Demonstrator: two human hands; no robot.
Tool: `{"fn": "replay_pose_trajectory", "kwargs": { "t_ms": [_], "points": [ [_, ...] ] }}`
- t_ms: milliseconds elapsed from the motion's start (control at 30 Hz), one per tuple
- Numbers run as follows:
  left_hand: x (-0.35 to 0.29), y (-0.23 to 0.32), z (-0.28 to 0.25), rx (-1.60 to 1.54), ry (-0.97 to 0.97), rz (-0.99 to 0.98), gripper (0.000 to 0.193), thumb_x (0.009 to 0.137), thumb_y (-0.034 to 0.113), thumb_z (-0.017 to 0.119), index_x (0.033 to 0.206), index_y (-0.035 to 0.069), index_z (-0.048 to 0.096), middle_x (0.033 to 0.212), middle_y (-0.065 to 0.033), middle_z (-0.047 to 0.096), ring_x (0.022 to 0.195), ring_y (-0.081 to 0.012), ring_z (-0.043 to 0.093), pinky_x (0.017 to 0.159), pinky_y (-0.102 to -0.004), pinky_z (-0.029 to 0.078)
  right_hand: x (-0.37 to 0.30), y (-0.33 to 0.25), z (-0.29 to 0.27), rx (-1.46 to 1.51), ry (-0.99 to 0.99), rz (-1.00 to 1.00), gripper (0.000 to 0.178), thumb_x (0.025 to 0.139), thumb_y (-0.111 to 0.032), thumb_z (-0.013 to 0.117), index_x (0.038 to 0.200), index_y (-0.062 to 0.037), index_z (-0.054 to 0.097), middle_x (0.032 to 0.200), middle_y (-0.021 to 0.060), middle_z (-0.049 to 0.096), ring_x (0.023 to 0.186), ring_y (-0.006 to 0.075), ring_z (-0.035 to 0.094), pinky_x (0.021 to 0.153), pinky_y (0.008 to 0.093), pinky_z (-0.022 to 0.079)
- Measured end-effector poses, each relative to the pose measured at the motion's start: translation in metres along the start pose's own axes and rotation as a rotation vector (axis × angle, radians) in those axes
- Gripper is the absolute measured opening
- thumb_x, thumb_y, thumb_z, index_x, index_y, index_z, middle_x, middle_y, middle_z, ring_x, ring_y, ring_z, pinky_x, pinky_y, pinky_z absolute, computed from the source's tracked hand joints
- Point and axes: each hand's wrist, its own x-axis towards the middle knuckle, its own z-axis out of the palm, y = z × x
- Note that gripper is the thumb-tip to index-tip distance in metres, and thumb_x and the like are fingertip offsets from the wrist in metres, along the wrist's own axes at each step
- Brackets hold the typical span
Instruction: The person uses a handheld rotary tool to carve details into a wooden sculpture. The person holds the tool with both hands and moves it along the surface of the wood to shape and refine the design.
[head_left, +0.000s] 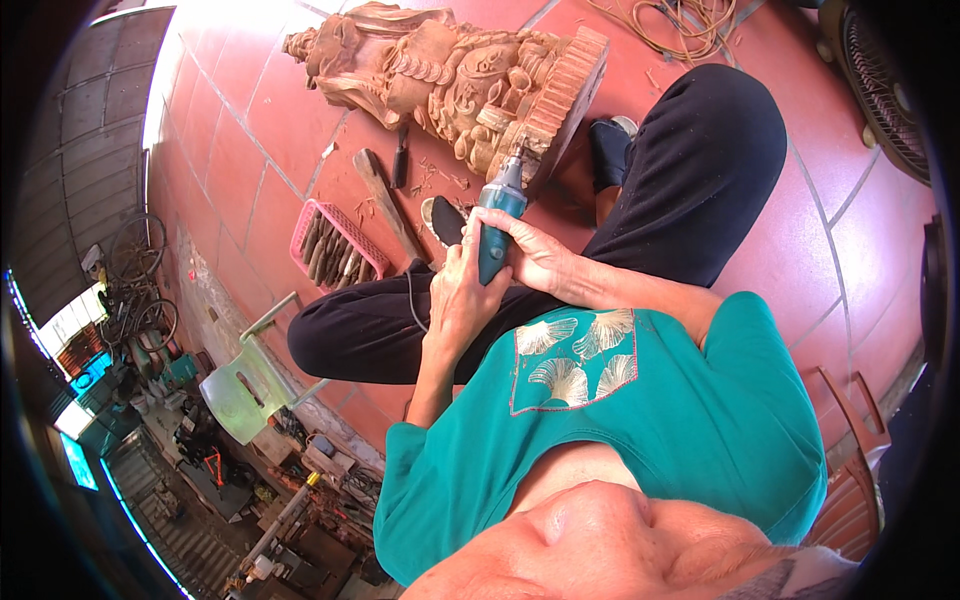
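Observation:
A teal electric die grinder point(503, 205) is held in both hands, its grey nose pointing away from me. My left hand point(458, 292) is closed around its left side, and my right hand point(538, 256) wraps its right side. The bit meets, or is very near, the ridged base end of a carved wooden statue point(440, 75). That brown statue lies on its side on the floor, its top toward the left. Exact contact at the bit is too small to tell. A thin cord hangs by my left wrist.
A pink basket point(302, 228) of carving chisels, a wooden mallet-like club point(385, 200) and a dark-handled tool point(400, 165) lie left of my feet. Wood chips dot the red tiles. Coiled cord point(690, 30) and a fan point(880, 90) stand far right; a pale green chair point(245, 390) is left.

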Motion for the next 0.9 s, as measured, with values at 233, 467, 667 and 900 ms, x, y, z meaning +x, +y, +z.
{"fn": "replay_pose_trajectory", "kwargs": {
  "t_ms": [233,467,667,900],
  "points": [
    [0.000,0.001,-0.005,-0.003,-0.037,-0.009,0.091,0.082,0.025,0.079,0.158,0.007,0.032,0.102,-0.0241,0.061,0.088,-0.0438,0.067,0.075,-0.0497,0.056,-0.002,0.003,-0.003,-0.021,-0.014,-0.039,0.030,0.092,-0.021,0.079,0.115,-0.0112,0.063,0.106,0.0038,0.069,0.103,0.0187,0.066,0.098,0.0391,0.053],
    [0.002,0.009,-0.012,0.001,-0.064,-0.045,0.086,0.080,0.022,0.080,0.152,0.001,0.040,0.105,-0.0250,0.065,0.091,-0.0430,0.069,0.076,-0.0483,0.056,-0.008,0.005,0.000,-0.069,0.030,-0.092,0.034,0.089,-0.024,0.082,0.116,-0.0146,0.063,0.110,0.0006,0.067,0.107,0.0174,0.063,0.098,0.0396,0.052],
    [0.003,0.009,-0.014,0.003,-0.084,-0.029,0.086,0.079,0.023,0.080,0.152,0.000,0.041,0.111,-0.0269,0.066,0.095,-0.0433,0.069,0.078,-0.0478,0.056,-0.012,0.004,-0.001,-0.039,0.010,-0.081,0.027,0.092,-0.020,0.079,0.115,-0.0130,0.065,0.109,0.0006,0.070,0.105,0.0166,0.065,0.099,0.0373,0.052],
    [0.000,0.006,-0.010,-0.032,-0.047,-0.027,0.085,0.079,0.022,0.081,0.152,0.000,0.041,0.111,-0.0273,0.066,0.095,-0.0439,0.069,0.080,-0.0473,0.057,-0.011,0.005,0.001,-0.065,0.036,-0.080,0.027,0.091,-0.019,0.079,0.114,-0.0122,0.065,0.108,0.0006,0.070,0.104,0.0161,0.065,0.099,0.0371,0.052]
  ]
}}
